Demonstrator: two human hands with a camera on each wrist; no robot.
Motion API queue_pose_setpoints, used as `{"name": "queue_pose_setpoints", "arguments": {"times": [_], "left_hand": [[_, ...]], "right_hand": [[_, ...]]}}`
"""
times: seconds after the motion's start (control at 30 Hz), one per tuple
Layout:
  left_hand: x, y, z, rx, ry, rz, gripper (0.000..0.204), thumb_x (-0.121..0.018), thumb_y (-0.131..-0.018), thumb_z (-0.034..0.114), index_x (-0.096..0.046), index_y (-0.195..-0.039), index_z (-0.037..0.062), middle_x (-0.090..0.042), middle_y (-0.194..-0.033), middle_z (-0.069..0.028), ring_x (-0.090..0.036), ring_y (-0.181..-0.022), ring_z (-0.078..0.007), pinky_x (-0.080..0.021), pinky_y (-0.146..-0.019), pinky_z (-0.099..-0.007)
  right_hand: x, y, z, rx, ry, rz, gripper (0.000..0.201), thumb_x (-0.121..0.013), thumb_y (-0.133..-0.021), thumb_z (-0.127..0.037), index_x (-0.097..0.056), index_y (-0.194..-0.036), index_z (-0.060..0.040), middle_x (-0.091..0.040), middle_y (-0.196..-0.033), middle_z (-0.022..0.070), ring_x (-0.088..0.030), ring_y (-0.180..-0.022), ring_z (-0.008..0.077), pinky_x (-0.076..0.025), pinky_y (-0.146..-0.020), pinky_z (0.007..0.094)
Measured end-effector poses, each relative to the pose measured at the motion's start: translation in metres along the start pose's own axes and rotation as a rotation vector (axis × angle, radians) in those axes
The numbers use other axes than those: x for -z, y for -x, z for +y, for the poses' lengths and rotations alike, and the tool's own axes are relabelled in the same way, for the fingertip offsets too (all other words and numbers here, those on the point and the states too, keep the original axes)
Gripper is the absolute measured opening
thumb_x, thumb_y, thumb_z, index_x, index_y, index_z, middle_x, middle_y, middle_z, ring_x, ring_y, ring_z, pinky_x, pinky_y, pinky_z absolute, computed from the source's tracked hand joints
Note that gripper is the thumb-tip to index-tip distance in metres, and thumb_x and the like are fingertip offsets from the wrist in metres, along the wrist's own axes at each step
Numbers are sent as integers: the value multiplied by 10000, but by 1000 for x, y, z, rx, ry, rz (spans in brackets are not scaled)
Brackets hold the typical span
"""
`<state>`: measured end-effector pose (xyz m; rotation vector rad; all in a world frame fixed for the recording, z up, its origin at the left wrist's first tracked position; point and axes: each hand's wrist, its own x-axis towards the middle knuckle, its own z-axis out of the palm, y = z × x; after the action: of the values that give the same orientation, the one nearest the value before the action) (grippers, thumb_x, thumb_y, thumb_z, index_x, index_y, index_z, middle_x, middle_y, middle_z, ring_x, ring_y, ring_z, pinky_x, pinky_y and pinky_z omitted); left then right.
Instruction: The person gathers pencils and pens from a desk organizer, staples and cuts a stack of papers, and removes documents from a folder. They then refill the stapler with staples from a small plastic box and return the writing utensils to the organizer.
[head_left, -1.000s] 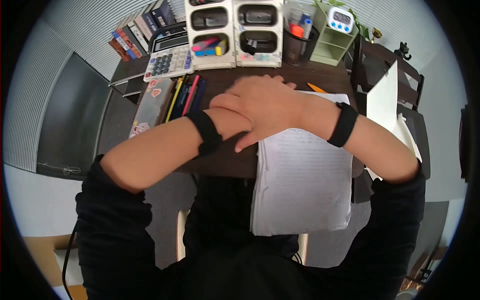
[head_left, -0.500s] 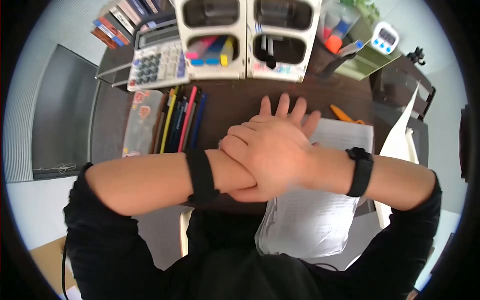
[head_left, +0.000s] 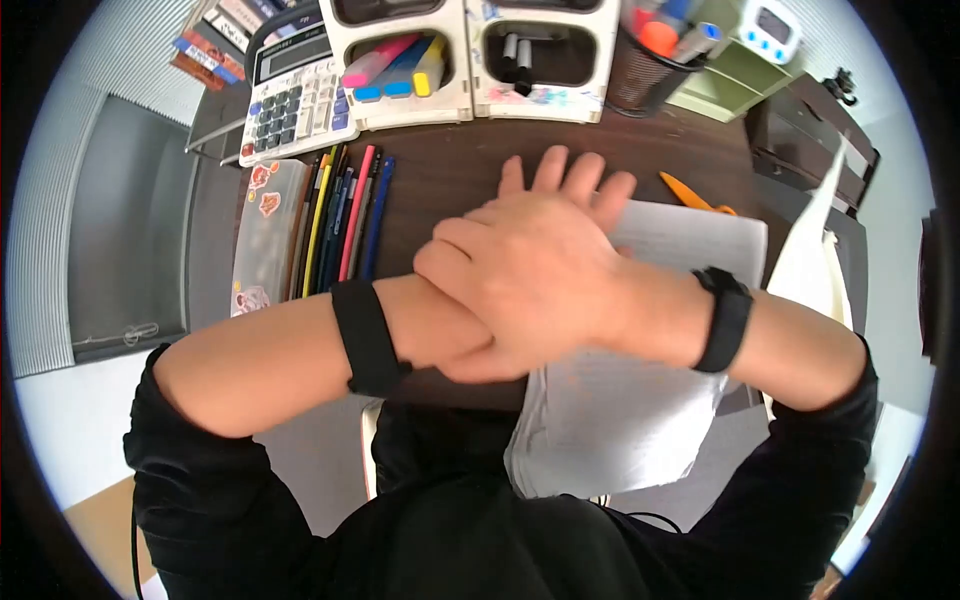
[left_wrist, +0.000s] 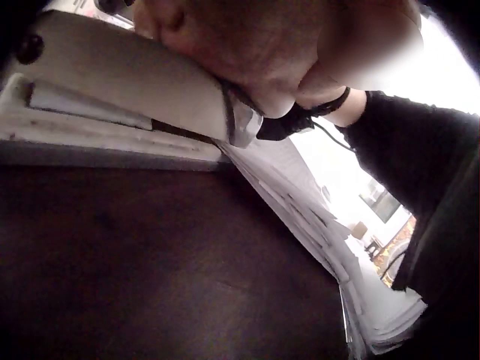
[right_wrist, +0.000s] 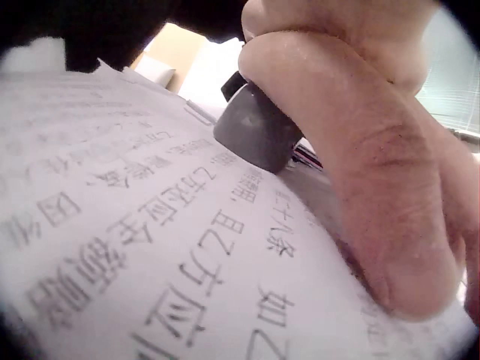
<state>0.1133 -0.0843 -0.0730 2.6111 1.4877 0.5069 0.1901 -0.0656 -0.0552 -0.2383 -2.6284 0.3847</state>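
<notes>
In the head view my left hand (head_left: 583,180) lies palm down with straight, spread fingers. My right hand (head_left: 540,270) lies across its back, fingers curled round its thumb side near the wrist. Below the hands, hidden in the head view, is a stapler (left_wrist: 150,82) with a long pale body, over which a hand presses in the left wrist view. Its rounded grey end (right_wrist: 255,127) stands on printed paper in the right wrist view. A thick paper stack (head_left: 630,430) extends from under the hands over the desk's front edge.
Left of the hands lie several pencils (head_left: 350,220) and a clear pencil case (head_left: 268,225). A calculator (head_left: 295,105), white organizers (head_left: 540,105) and a mesh pen cup (head_left: 640,80) stand at the back. An orange pointed tool (head_left: 690,192) lies beyond the paper.
My right hand's spread thumb has drawn in against the left wrist. The left fingers have come into clear sight beyond it. The head view has shifted too.
</notes>
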Motion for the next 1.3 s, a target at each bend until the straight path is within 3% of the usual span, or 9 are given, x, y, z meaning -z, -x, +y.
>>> {"name": "queue_pose_setpoints", "arguments": {"times": [0.3, 0.37, 0.47, 0.5, 0.6, 0.7, 0.93, 1.17, 1.3], "left_hand": [[9, 11, -5, -63, 226, 196, 502, -557, -883, 359, -480, -1288, 73, -513, -1251, -145, -464, -1191, -270, -378, -984, -386], [10, 12, -17, -52, 355, 293, 394, -497, -921, 312, -527, -1230, 68, -555, -1194, -137, -519, -1130, -233, -415, -937, -354], [30, 19, -12, 142, 571, 420, 255, -549, -923, 241, -613, -1069, 42, -641, -998, -102, -624, -924, -232, -475, -837, -350], [36, 27, -14, 44, 620, 464, 249, -566, -918, 226, -608, -1080, 42, -636, -1006, -106, -625, -904, -262, -483, -817, -346], [65, 64, -9, 116, 711, 211, 325, -614, -904, 224, -575, -1149, 14, -630, -1031, -85, -591, -965, -187, -462, -876, -315], [46, 86, -11, -44, 298, 62, 472, -714, -798, 225, -545, -1198, 40, -591, -1129, -124, -571, -1057, -275, -447, -909, -353], [26, 76, -1, 67, 348, 119, 390, -678, -791, 110, -556, -1157, 54, -601, -1082, -146, -586, -1013, -333, -460, -874, -398], [16, 79, -2, 75, 333, 202, 337, -663, -793, 99, -567, -1116, 77, -598, -975, -130, -584, -927, -335, -428, -799, -431], [22, 79, 2, 65, 321, 198, 320, -646, -807, 59, -564, -1114, 14, -594, -987, -175, -597, -910, -366, -477, -776, -399]], "right_hand": [[25, 9, -21, 74, 302, -75, 466, -667, -734, -511, -638, -952, -100, -628, -821, 95, -627, -724, 297, -483, -665, 401], [49, 20, -32, 75, 226, 158, 454, -647, -788, -476, -637, -1026, -90, -653, -905, 104, -637, -818, 295, -492, -716, 404], [95, 56, -58, -151, 339, 322, 332, -626, -846, -325, -627, -1086, -96, -659, -1004, 100, -637, -907, 302, -521, -770, 393], [103, 76, -62, -277, 426, 364, 316, -625, -852, -312, -630, -1092, -107, -664, -988, 104, -645, -883, 301, -524, -750, 390], [117, 133, -83, -925, 357, 223, 334, -613, -870, -328, -606, -1093, -80, -675, -881, 122, -663, -786, 301, -522, -699, 382], [101, 191, -83, -1204, 270, 75, 435, -597, -871, -432, -595, -1042, -33, -664, -774, 155, -659, -740, 320, -512, -668, 395], [77, 221, -82, -1359, -204, 278, 718, -659, -807, -536, -567, -1101, 112, -626, -712, 125, -626, -597, 180, -507, -503, 283], [90, 196, -67, -1501, -378, -23, 581, -729, -799, -424, -556, -1031, 80, -578, -750, 59, -521, -571, 91, -431, -443, 205], [78, 205, -64, -1376, -428, 111, 486, -718, -830, -346, -556, -1038, 62, -597, -793, 73, -540, -581, 102, -431, -446, 214]]}}
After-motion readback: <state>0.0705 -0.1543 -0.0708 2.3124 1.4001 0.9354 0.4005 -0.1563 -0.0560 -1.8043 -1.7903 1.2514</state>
